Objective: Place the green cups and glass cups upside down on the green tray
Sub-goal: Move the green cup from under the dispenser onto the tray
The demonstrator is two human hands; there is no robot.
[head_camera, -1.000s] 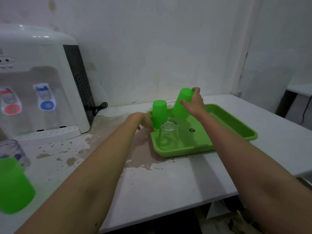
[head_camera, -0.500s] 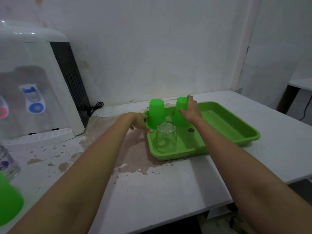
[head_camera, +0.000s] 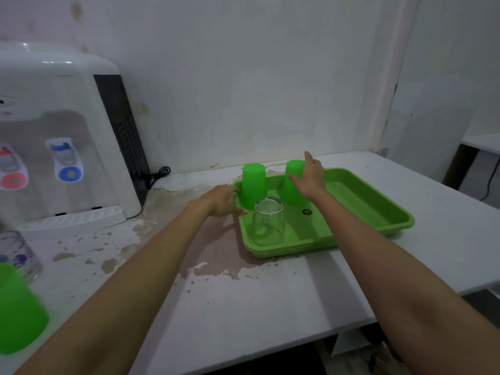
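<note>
The green tray (head_camera: 378, 207) lies on the white counter. Two green cups stand upside down at its back left: one (head_camera: 253, 185) near the corner, another (head_camera: 292, 182) to its right. A glass cup (head_camera: 268, 226) stands upside down in front of them. My right hand (head_camera: 309, 177) is beside the second green cup with fingers spread, touching or just off its side. My left hand (head_camera: 223, 200) rests open against the tray's left rim. At the far left, another green cup (head_camera: 16, 309) and a glass cup (head_camera: 19, 255) stand on the counter.
A white water dispenser (head_camera: 62, 136) with red and blue taps stands at the back left, its black cord trailing on the counter. The stained counter top (head_camera: 243, 307) ends at a front edge below. A wall runs behind; another table shows at the far right.
My right hand lowered the tilted green cup onto the tray upside down and spread its fingers off it. My left hand stayed at the tray's left rim.
</note>
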